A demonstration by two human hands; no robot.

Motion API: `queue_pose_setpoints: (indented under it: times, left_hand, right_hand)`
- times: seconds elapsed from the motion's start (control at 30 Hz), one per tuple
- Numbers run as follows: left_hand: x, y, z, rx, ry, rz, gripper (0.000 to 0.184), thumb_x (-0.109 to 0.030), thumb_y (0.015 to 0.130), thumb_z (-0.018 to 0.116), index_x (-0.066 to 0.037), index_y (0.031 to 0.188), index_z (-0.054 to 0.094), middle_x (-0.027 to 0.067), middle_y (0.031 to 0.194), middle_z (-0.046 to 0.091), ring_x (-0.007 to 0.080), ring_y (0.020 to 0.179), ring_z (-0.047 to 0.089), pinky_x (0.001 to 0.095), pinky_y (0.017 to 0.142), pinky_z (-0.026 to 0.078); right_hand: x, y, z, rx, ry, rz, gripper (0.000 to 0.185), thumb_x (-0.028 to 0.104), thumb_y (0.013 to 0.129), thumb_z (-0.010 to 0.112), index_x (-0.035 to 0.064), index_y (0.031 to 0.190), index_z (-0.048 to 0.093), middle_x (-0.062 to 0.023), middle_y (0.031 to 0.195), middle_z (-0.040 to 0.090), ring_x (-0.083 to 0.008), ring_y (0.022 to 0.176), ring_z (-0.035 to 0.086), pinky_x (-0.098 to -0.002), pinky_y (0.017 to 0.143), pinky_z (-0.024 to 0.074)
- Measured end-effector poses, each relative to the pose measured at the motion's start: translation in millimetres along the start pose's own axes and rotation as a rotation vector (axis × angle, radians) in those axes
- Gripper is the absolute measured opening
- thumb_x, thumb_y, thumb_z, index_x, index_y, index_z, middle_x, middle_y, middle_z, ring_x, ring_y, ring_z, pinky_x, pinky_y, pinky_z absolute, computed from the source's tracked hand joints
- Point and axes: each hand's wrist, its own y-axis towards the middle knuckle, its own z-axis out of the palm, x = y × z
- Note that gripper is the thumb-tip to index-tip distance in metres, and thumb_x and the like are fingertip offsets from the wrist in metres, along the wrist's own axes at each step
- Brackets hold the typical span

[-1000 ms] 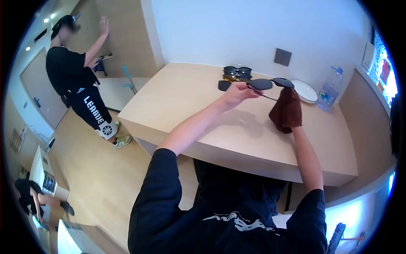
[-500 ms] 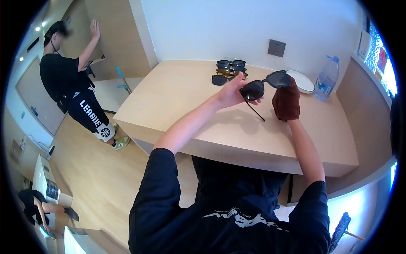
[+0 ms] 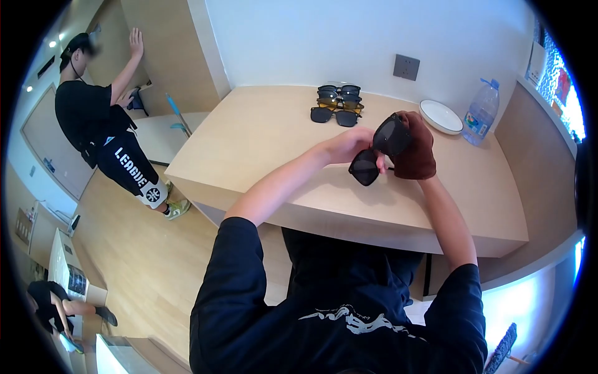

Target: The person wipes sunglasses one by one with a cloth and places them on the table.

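Holding tilted sunglasses (image 3: 392, 136) between left hand (image 3: 352, 144), gripping near the bridge, and right hand (image 3: 416, 154), its grip hidden by brown cloth (image 3: 421, 138), forearms converging.

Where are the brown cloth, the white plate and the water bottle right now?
Brown cloth (image 3: 418, 151): head view, the folds over the right hand (image 3: 426, 163).
White plate (image 3: 441, 116): head view, its inner face.
Water bottle (image 3: 481, 115): head view, mid-body.

sunglasses (image 3: 381, 149) in left hand (image 3: 350, 146), brown cloth (image 3: 416, 151) touching
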Motion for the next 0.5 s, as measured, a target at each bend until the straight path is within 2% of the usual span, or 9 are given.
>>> queue_pose_setpoints:
  times: [0.1, 0.17, 0.2, 0.27, 0.33, 0.4, 0.47, 0.5]
  left_hand:
    - [2, -3, 5, -0.022, -0.085, -0.013, 0.033, -0.014, 0.092, 0.040, 0.006, 0.111, 0.058, 0.0191, 0.100, 0.068, 0.0341, 0.102, 0.062, 0.0426, 0.099, 0.044]
    - [1, -1, 11, -0.151, -0.044, -0.052, 0.039, -0.026, 0.098, 0.040, 0.006, 0.111, 0.058, 0.0190, 0.097, 0.068, 0.0334, 0.100, 0.063, 0.0436, 0.098, 0.043]
    - [2, 0, 13, -0.146, -0.047, -0.055, 0.039, -0.026, 0.098, 0.040, 0.006, 0.111, 0.058, 0.0190, 0.097, 0.068, 0.0334, 0.100, 0.063, 0.0436, 0.098, 0.043]
    - [5, 1, 18, -0.220, 0.134, -0.019, 0.043, -0.034, 0.100, 0.040, 0.003, 0.110, 0.060, 0.0181, 0.095, 0.068, 0.0340, 0.097, 0.064, 0.0437, 0.092, 0.047]
    - [7, 0, 12, -0.242, 0.159, -0.022, 0.041, -0.032, 0.100, 0.041, 0.002, 0.108, 0.060, 0.0163, 0.091, 0.068, 0.0330, 0.092, 0.066, 0.0429, 0.088, 0.049]
    - [3, -2, 12, -0.272, 0.181, -0.025, 0.038, -0.031, 0.101, 0.042, 0.002, 0.106, 0.060, 0.0145, 0.087, 0.067, 0.0321, 0.086, 0.067, 0.0422, 0.085, 0.051]
    - [-3, -4, 12, -0.373, 0.224, -0.032, 0.033, -0.027, 0.101, 0.043, 0.001, 0.100, 0.058, 0.0115, 0.078, 0.064, 0.0305, 0.074, 0.068, 0.0414, 0.076, 0.054]
    - [-4, -5, 12, -0.373, 0.228, -0.032, 0.033, -0.027, 0.101, 0.043, 0.001, 0.100, 0.058, 0.0115, 0.078, 0.064, 0.0305, 0.074, 0.068, 0.0414, 0.076, 0.054]
  right_hand:
    - [19, 7, -10, 0.035, -0.069, 0.012, 0.040, 0.004, 0.069, 0.074, 0.0081, 0.105, 0.058, -0.0080, 0.096, 0.061, -0.0279, 0.091, 0.060, -0.0335, 0.078, 0.0498]
    - [7, 6, -7, 0.021, -0.045, 0.027, 0.042, 0.004, 0.066, 0.075, 0.0086, 0.104, 0.058, -0.0080, 0.095, 0.061, -0.0284, 0.092, 0.060, -0.0341, 0.078, 0.0500]
    - [2, 3, -7, 0.013, -0.023, 0.046, 0.044, 0.004, 0.063, 0.076, 0.0091, 0.103, 0.059, -0.0079, 0.095, 0.061, -0.0289, 0.092, 0.060, -0.0348, 0.077, 0.0501]
    - [-1, -1, -11, 0.022, -0.036, 0.041, 0.044, 0.005, 0.062, 0.075, 0.0090, 0.103, 0.059, -0.0081, 0.095, 0.061, -0.0295, 0.092, 0.060, -0.0355, 0.077, 0.0503]
    - [0, 3, -15, 0.026, -0.045, 0.026, 0.044, 0.005, 0.061, 0.074, 0.0089, 0.102, 0.059, -0.0083, 0.095, 0.061, -0.0300, 0.093, 0.060, -0.0362, 0.078, 0.0504]
    - [2, 7, -22, 0.139, -0.365, -0.100, 0.041, 0.007, 0.063, 0.071, 0.0092, 0.102, 0.059, -0.0085, 0.095, 0.060, -0.0307, 0.093, 0.059, -0.0380, 0.078, 0.0509]
    - [0, 7, -21, 0.147, -0.406, -0.102, 0.040, 0.007, 0.064, 0.070, 0.0087, 0.102, 0.059, -0.0086, 0.095, 0.060, -0.0310, 0.094, 0.059, -0.0388, 0.079, 0.0510]
    - [-3, 10, -21, 0.147, -0.450, -0.108, 0.039, 0.008, 0.064, 0.069, 0.0082, 0.102, 0.059, -0.0087, 0.095, 0.059, -0.0313, 0.094, 0.058, -0.0395, 0.079, 0.0510]
